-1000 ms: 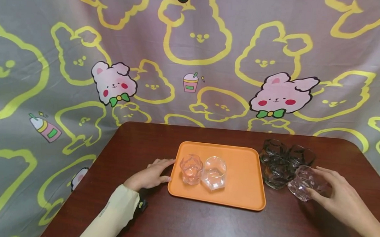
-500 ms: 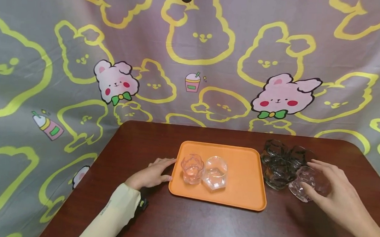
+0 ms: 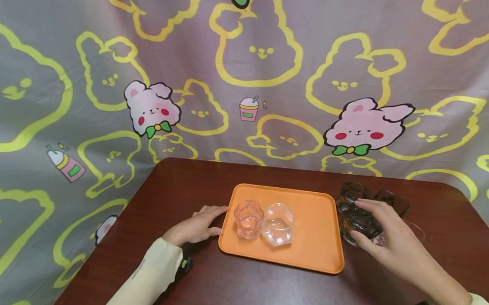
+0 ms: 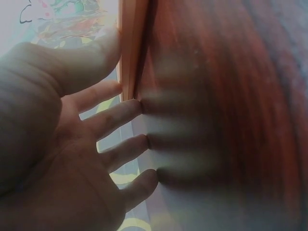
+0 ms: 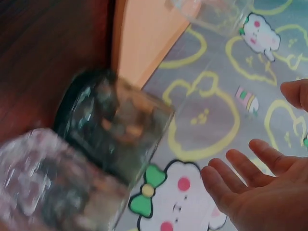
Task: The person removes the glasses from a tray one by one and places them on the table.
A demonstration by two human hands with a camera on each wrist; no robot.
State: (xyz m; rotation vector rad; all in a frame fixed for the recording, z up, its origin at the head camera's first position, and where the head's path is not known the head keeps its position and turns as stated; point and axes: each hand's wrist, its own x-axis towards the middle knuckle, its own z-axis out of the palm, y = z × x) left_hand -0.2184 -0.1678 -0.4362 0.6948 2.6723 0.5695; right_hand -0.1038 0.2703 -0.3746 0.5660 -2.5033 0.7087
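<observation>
My left hand [image 3: 194,225] lies at the left edge of the orange tray [image 3: 315,230], its spread fingertips on the table and thumb at the tray's side. On the tray stand a pinkish faceted glass [image 3: 249,220] and a clear glass [image 3: 277,226], side by side. To the tray's right, dark glasses [image 3: 355,192] cluster closely. My right hand [image 3: 400,250] hovers over the front dark glass [image 5: 113,122], fingers spread and holding nothing. Next to that glass is a clear, purplish glass [image 5: 48,183], mostly hidden behind the hand in the head view.
The dark brown wooden table [image 3: 263,290] carries everything. Behind it hangs a grey curtain [image 3: 271,103] with yellow outlines and rabbit faces. The tray's raised rim runs close beside the dark glasses.
My right hand has left the clear purplish glass, which it was around, and moved left over the front dark glass. My left hand stays at the tray's edge.
</observation>
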